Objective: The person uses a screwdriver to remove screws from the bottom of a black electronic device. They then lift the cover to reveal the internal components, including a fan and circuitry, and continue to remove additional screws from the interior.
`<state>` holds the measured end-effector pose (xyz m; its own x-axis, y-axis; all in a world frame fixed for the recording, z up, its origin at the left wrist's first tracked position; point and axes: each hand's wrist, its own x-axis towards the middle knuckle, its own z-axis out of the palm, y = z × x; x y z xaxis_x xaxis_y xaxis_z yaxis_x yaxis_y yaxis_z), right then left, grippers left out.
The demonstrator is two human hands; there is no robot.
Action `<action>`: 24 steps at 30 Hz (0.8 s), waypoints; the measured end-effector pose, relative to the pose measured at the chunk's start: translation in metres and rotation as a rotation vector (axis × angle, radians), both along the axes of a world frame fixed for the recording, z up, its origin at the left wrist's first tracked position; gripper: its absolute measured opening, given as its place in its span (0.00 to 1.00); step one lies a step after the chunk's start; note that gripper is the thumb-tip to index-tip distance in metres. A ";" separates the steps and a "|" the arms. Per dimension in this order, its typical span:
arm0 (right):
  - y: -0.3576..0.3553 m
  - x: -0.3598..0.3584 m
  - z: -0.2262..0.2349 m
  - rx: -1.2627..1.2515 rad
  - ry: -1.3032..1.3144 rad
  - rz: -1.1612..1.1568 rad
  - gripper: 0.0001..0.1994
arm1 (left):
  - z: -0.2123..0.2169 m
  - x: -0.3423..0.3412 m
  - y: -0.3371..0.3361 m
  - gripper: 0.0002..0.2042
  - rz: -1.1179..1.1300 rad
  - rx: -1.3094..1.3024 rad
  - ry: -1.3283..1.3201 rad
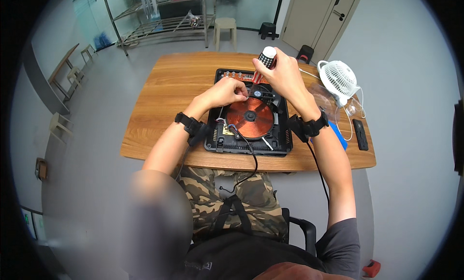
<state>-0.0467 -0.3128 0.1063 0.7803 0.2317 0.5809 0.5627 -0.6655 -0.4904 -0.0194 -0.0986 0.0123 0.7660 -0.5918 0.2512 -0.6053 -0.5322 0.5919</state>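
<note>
An opened induction cooker, its black plastic housing lying flat, rests on the table before me. Inside it sits a round copper coil with a dark centre. My right hand is wrapped round a screwdriver with a black, white and red handle, tilted down toward the coil's far edge. Close to the screwdriver's lower end, my left hand pinches with thumb and fingertips; whatever is between them is too small to make out. Behind the coil lies a small black fan, partly covered by the hands.
The wooden table carries a white fan at the right, with its cable, a blue object and a dark flat bar. A black cord hangs from the housing over the front edge. Beyond stands a metal rack.
</note>
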 end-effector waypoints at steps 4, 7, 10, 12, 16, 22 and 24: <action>0.006 -0.004 -0.004 0.084 -0.012 0.055 0.22 | -0.004 -0.006 0.004 0.09 0.007 -0.054 0.027; 0.007 -0.003 -0.006 0.099 0.009 0.055 0.22 | -0.006 -0.010 0.004 0.09 0.042 -0.084 0.068; 0.009 -0.004 -0.007 0.100 0.023 0.064 0.22 | -0.005 -0.013 0.008 0.08 0.068 -0.074 0.098; 0.011 -0.004 -0.008 0.093 0.013 0.071 0.22 | -0.002 -0.015 0.011 0.08 0.062 -0.040 0.076; 0.017 -0.004 -0.010 0.103 0.038 0.100 0.22 | -0.004 -0.020 0.020 0.08 0.035 -0.028 0.131; 0.033 -0.004 -0.012 0.103 0.044 0.127 0.22 | 0.000 -0.029 0.040 0.09 0.103 0.046 0.156; 0.040 -0.007 -0.012 0.103 0.037 0.133 0.22 | 0.007 -0.036 0.047 0.09 0.112 0.083 0.155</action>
